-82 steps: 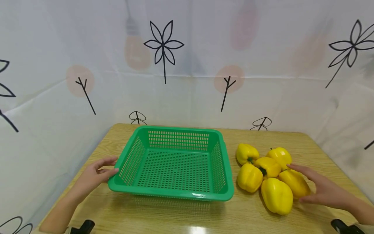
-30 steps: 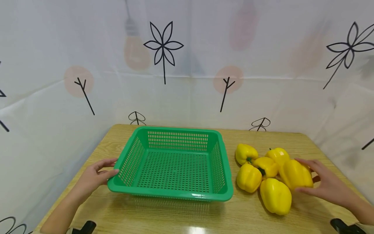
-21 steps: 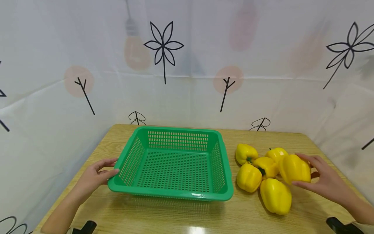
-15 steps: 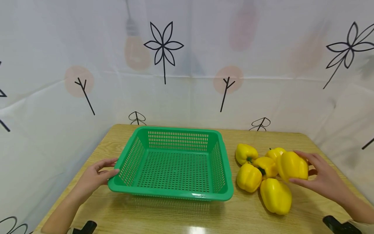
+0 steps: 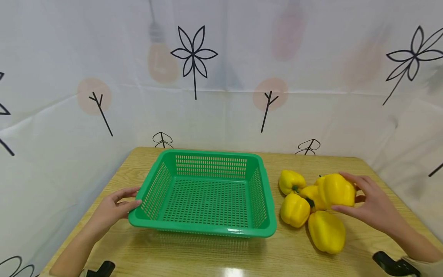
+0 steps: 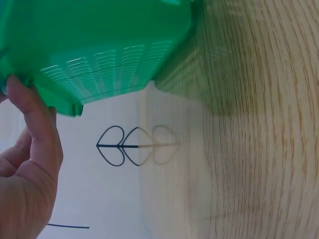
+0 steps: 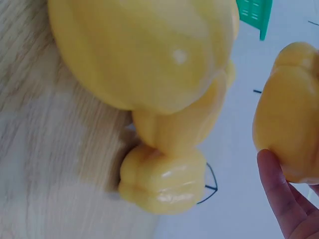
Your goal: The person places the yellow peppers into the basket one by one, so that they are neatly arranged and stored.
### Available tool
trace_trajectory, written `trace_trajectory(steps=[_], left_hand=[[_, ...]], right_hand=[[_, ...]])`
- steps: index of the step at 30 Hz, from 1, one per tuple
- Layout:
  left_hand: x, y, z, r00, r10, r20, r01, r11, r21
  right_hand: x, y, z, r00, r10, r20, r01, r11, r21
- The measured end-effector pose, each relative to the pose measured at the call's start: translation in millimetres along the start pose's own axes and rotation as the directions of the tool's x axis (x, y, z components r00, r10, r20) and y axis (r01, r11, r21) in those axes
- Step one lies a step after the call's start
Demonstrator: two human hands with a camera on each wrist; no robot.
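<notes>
A yellow bell pepper (image 5: 336, 190) is held up by my right hand (image 5: 375, 206), gripped between thumb and fingers. The right wrist view shows that held pepper (image 7: 291, 114) raised off the table, the thumb (image 7: 274, 179) against its side. Below and around it, several other yellow peppers (image 5: 327, 232) lie in a cluster, some partly hidden by the held one. My left hand (image 5: 112, 207) is at the left side of a green plastic basket (image 5: 204, 227), its thumb over the rim and the fingers against the outer edge. Nothing lies inside the basket.
The wooden table (image 5: 194, 257) carries the basket at centre-left and the peppers to its right. A white patterned cloth (image 5: 225, 115) hangs behind and at both sides. Black straps (image 5: 394, 264) sit on the wrists.
My right hand came to the rightmost pepper, took hold of it, and lifted it up and leftward over the others. My left hand and the basket stay put.
</notes>
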State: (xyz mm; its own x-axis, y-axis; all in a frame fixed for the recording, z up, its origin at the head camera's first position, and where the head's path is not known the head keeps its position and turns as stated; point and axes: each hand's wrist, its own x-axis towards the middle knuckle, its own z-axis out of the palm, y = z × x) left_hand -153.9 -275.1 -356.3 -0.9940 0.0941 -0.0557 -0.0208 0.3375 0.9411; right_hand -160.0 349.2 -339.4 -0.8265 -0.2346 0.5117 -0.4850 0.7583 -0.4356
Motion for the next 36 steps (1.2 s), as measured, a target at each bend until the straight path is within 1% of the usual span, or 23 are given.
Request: trace_trajectory(steps=[7,15,24,29,31,36], left_hand=[[0.9,-1.9,-0.7,1.0,0.009,0.005,-0.009,1.0,-0.001],[0.5,-2.6,-0.5,1.0,-0.006,0.0,0.006,1.0,-0.003],[-1.2,-1.3,1.3,1.0,-0.013,-0.005,0.013,1.0,0.001],[-1.1,-0.3,0.7,1.0,-0.005,-0.002,0.005,1.0,-0.001],[-0.7,-0.8,0.3,1.0,0.005,0.002,-0.005,1.0,0.004],[-0.5,-2.3,1.2,1.0,-0.004,-0.001,0.004,1.0,-0.005]], right_hand=[[8.8,-12,5,1.0,0.009,0.01,-0.009,1.0,0.015],[17.5,-24,14,1.0,-0.001,0.03,0.0,0.999,0.046],[25.7,-35,21,0.999,-0.03,0.027,0.03,0.999,0.025],[31.0,-43,24,0.999,-0.043,0.03,0.042,0.999,0.015],[33.4,-45,26,0.999,-0.049,0.024,0.049,0.999,0.004],[39.6,-50,30,0.998,-0.069,0.009,0.069,0.998,-0.002]])
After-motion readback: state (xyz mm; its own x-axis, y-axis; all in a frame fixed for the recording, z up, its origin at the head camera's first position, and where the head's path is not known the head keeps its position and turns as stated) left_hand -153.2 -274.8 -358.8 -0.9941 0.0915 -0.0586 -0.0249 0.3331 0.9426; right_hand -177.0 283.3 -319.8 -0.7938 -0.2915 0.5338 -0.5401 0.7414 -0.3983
